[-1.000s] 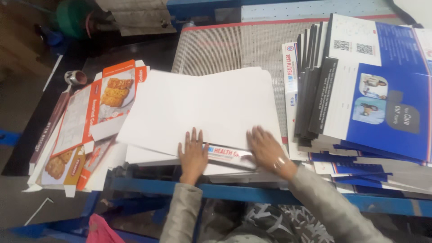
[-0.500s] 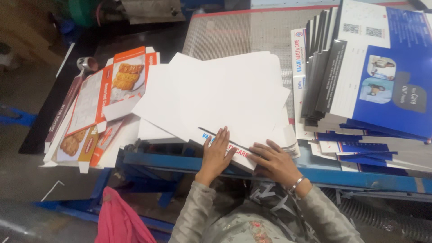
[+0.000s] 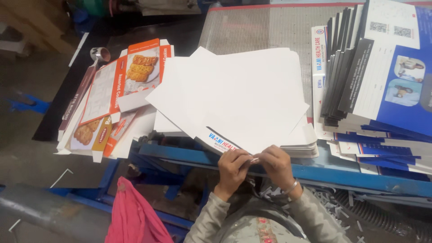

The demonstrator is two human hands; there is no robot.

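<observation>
Pinching a white card sheet (image 3: pixel 238 103) at lower centre.
Left hand (image 3: pixel 233 166), right hand (image 3: pixel 277 165) — fingers clenched on its near edge, edge itself hidden.

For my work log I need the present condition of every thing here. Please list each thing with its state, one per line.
Left hand: pinching the near edge of the white sheet.
Right hand: pinching the same edge, beside the left.
White sheet: flat, printed side down, skewed on its stack.
White stack: flat, unevenly fanned.
Blue folders: stacked, leaning.
Biscuit cartons: unfolded flat, piled loosely.
Pink cloth: hanging below the table.
</observation>
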